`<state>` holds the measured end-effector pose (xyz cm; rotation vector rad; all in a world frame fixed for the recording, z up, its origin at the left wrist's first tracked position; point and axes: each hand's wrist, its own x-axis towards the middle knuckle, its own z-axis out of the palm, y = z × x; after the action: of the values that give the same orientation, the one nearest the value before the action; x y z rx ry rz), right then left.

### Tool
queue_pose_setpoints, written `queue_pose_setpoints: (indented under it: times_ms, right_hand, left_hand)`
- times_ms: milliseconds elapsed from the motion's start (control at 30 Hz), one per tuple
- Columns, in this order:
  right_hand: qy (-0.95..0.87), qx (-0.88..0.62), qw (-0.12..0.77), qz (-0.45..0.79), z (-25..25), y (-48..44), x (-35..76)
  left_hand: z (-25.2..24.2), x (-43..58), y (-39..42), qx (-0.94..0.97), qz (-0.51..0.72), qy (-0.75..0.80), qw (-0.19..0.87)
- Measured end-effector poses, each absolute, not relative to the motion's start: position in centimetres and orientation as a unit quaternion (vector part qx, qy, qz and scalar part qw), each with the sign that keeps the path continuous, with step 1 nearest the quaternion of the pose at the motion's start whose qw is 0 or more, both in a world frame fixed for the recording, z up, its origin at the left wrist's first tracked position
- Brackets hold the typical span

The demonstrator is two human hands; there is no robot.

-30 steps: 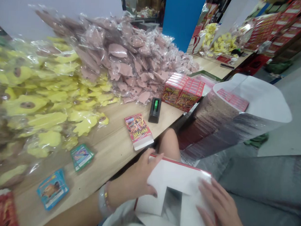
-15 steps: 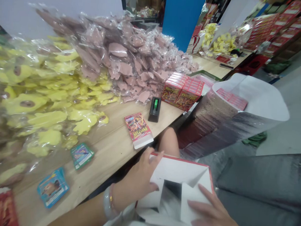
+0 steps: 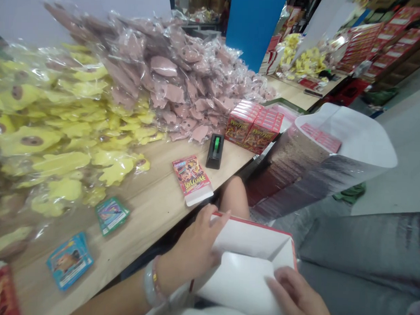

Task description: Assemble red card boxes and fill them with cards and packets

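Note:
A white cardboard box (image 3: 248, 239) with a red rim lies open in my lap. My left hand (image 3: 193, 251) grips its left side, fingers over the red edge. My right hand (image 3: 295, 293) holds a folded white flap (image 3: 236, 280) at the near right corner, pressing it down into the box. The flap hides most of the box's inside. On the wooden table (image 3: 153, 210) to my left, a flat printed red carton (image 3: 192, 175) lies near a black tape dispenser (image 3: 215, 151) with green tape.
Plastic bags of pink (image 3: 171, 82) and yellow (image 3: 59, 143) pieces are heaped along the table. Red boxes (image 3: 252, 129) stand stacked at its far end. Teal (image 3: 111, 215) and blue (image 3: 69, 260) card packs lie nearer me. A white sack (image 3: 348, 139) of printed sheets leans right, beside my knee (image 3: 234, 197).
The white flap has folded down over the box opening, covering the dark gap seen earlier. The box has turned slightly, and my right hand has moved down onto the flap.

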<state>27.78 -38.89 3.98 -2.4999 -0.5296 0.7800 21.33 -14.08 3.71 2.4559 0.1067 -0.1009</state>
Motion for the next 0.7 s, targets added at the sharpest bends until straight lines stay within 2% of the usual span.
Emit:
queue_pose_setpoints:
  times_ms: [200,300,367,567,633,700]
  right_hand:
    - [-0.231,-0.938,0.06,0.253,2.7,-37.5,28.3]
    - [-0.254,-0.941,0.023,0.224,2.3,-37.0,28.4]
    - [-0.274,-0.945,0.054,0.171,1.8,-37.2,28.2]
    - [-0.268,-0.919,0.272,-0.097,1.6,-39.6,27.7]
    - [-0.224,-0.914,0.32,-0.108,1.9,-40.4,27.9]
    - [-0.151,-0.912,0.381,-0.017,1.9,-41.2,28.4]
  left_hand:
    - [4.7,22.2,-12.9,0.915,-0.052,-0.043,0.397]
    - [5.2,22.4,-12.4,0.905,-0.063,-0.048,0.419]
    - [5.3,22.3,-12.3,0.901,-0.064,-0.027,0.428]
    - [5.2,22.0,-12.1,0.891,-0.047,0.013,0.452]
    - [4.9,22.0,-12.1,0.893,-0.039,0.019,0.447]
    - [4.6,22.0,-12.1,0.898,-0.036,0.026,0.439]
